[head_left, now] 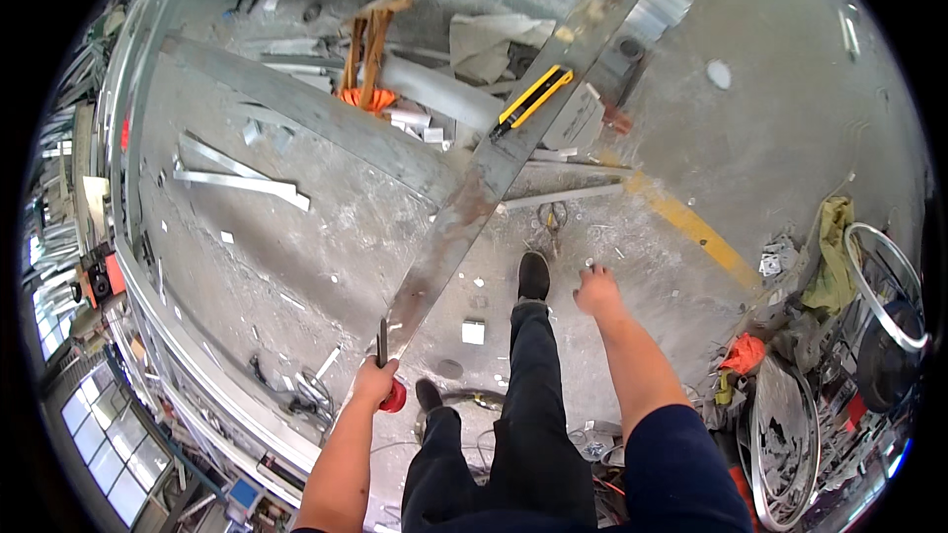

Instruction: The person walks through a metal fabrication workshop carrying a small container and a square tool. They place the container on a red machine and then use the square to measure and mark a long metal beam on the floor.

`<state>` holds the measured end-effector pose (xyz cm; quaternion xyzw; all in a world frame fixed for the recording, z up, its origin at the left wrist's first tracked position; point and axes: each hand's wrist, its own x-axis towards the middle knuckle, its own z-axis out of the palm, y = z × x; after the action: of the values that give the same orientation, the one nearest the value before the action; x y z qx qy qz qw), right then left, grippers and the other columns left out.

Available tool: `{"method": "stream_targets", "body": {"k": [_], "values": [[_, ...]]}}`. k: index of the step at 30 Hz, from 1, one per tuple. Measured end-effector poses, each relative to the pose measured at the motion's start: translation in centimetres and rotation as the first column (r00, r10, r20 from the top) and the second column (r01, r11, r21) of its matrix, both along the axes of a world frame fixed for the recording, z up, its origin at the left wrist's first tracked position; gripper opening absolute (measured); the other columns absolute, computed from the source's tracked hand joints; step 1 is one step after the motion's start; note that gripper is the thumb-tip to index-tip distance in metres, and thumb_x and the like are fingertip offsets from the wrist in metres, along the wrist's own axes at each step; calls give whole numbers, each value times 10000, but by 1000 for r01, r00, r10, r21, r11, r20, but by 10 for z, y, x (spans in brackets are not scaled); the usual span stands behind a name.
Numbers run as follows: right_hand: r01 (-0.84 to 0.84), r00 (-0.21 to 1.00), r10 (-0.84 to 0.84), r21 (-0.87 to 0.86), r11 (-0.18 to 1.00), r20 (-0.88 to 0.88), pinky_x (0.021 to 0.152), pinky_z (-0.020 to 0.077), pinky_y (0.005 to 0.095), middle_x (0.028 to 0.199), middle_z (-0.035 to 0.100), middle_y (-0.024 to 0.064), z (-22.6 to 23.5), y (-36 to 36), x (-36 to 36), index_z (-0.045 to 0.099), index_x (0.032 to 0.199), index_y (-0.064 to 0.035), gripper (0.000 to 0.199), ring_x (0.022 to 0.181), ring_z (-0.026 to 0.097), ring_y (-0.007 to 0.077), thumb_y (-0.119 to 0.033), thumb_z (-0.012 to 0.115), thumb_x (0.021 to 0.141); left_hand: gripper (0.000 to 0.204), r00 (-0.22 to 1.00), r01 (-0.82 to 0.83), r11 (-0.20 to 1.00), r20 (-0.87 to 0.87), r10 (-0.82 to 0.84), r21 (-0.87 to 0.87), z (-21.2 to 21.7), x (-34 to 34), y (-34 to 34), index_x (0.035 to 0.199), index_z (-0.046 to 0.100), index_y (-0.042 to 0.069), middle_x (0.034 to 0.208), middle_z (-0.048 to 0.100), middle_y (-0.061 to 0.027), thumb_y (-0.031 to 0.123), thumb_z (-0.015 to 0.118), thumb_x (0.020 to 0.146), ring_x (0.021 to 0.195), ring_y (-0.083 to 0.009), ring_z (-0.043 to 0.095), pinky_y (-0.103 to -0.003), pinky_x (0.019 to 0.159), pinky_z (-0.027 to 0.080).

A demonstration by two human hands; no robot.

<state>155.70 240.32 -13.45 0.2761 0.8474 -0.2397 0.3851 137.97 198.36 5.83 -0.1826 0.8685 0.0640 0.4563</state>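
My left hand (372, 381) is closed round a tool with a dark narrow bar (383, 343) pointing up and a red rounded part (394, 397) below; its exact kind does not show. It is at the near end of a long grey steel beam (449, 232) that runs away to the far right. Farther along the beam lies a yellow and black utility knife (534, 99). My right hand (596, 290) hangs over the floor right of the beam, fingers curled in. A tiny pale spot shows at its fingertips, and I cannot tell whether it is held.
Another steel beam (316, 118) joins from the left. Scissors-like hand tools (552, 217) lie beyond my shoe (533, 276). Metal strips (242, 183) and offcuts litter the floor. A wooden trestle (370, 49) stands far off. Scrap and a hoop-rimmed container (787, 444) crowd the right.
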Motion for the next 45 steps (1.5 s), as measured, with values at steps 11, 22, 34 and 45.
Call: {"method": "stream_targets", "body": {"k": [11, 22, 34, 45], "values": [[-334, 942, 335, 109, 936, 11, 1112, 291, 503, 1527, 319, 98, -240, -19, -137, 540, 1330, -127, 407, 1419, 251, 337, -228, 439, 949, 514, 988, 126, 991, 95, -122, -34, -79, -14, 5, 1111, 576, -73, 934, 654, -291, 336, 666, 813, 894, -419, 646, -441, 789, 502], [-81, 997, 76, -173, 982, -34, 958, 465, 486, 1364, 468, 195, -206, -36, -85, 468, 1333, -102, 452, 1169, 535, 406, -300, 495, 928, 532, 939, 288, 956, 209, -272, -50, -71, -26, 16, 1144, 473, -92, 963, 640, -312, 368, 584, 901, 912, -458, 631, -507, 801, 501], [-15, 903, 9, 11, 1000, 430, 801, 545, 427, 1005, 661, 273, 137, 74, 134, 609, 1072, 21, 433, 977, 661, 365, -204, 719, 719, 391, 960, 182, 975, 190, -204, 125, 17, 27, 35, 1124, 594, 15, 1074, 659, -229, 283, 555, 842, 1001, -387, 641, -475, 856, 506], [-676, 737, 673, 95, 731, 65, 865, 520, 425, 1085, 679, 176, 285, -56, 63, 698, 1024, -55, 323, 1021, 649, 344, -202, 651, 740, 350, 995, 55, 957, 61, -76, 286, 186, 344, -111, 1062, 666, 43, 996, 692, -189, 257, 556, 807, 927, -359, 673, -463, 803, 530]]}}
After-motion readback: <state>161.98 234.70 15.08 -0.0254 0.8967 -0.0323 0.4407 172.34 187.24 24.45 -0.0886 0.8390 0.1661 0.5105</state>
